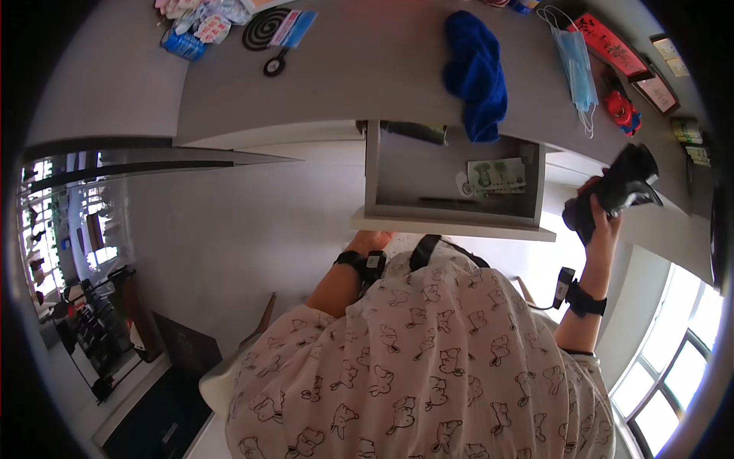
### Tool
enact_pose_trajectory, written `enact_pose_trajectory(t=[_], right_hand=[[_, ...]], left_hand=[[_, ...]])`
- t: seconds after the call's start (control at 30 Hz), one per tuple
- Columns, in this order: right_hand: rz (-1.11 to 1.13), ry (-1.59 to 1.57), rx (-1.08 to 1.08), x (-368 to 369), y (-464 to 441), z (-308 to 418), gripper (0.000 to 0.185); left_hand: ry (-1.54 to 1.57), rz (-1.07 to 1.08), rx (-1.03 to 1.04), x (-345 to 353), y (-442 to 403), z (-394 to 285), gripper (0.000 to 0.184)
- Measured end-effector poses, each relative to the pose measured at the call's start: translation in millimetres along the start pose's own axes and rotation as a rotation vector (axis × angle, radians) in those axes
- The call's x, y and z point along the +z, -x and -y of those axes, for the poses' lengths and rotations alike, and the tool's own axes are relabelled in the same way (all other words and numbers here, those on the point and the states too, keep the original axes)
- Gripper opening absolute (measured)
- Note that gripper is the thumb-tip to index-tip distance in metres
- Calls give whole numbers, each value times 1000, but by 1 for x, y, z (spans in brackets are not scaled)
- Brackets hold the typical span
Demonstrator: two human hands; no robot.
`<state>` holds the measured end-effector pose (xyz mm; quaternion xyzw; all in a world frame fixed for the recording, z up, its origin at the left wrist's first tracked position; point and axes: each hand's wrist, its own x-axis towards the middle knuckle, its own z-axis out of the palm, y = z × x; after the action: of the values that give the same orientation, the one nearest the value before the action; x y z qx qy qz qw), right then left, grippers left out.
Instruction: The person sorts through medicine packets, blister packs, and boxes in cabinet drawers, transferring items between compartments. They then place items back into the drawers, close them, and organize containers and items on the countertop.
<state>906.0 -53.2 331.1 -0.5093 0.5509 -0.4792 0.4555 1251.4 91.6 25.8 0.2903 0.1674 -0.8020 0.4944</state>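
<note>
My right hand (604, 218) is wrapped round a black camera (623, 180), holding it up at the right end of the desk. My left hand (371, 242) is low by the front of a pulled-out drawer (451, 222); its fingers are hidden below the drawer front. Inside the drawer lie green banknotes (497, 176), a dark pen (449, 201) and a dark flat item (415, 133) at the back. A blue cloth (475, 73) hangs from the desk edge over the back of the drawer.
On the desk (344, 84) are a mosquito coil (264, 29), a small black round object (274, 65), a blue can (183, 46), a face mask (575, 65), a red banner (608, 46) and a red toy figure (623, 111). A window (673, 359) is at right.
</note>
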Motion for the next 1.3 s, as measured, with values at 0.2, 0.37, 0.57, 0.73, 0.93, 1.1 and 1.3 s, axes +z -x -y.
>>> enact_pose_trajectory(t=[0.2, 0.37, 0.57, 0.73, 0.93, 1.1, 1.3], right_hand=[[239, 366, 171, 11, 12, -22, 34], [270, 522, 158, 38, 27, -4, 46], [447, 707, 202, 39, 26, -2, 59], [741, 821, -26, 70, 30, -22, 63], [838, 802, -30, 93, 40, -19, 62], [823, 803, -19, 86, 51, -18, 62], [849, 800, -4, 92, 50, -20, 63]], left_hand=[[-1497, 322, 369, 37, 70, -9, 30], [-1232, 123, -114, 63, 106, -26, 28], [-1453, -434, 192, -14, 58, -169, 18], [-414, -345, 893, 125, 65, -198, 35], [4, -522, 687, 99, -17, -210, 51], [243, -404, 673, 99, -24, -197, 76], [79, -209, 678, 67, -32, -193, 96]])
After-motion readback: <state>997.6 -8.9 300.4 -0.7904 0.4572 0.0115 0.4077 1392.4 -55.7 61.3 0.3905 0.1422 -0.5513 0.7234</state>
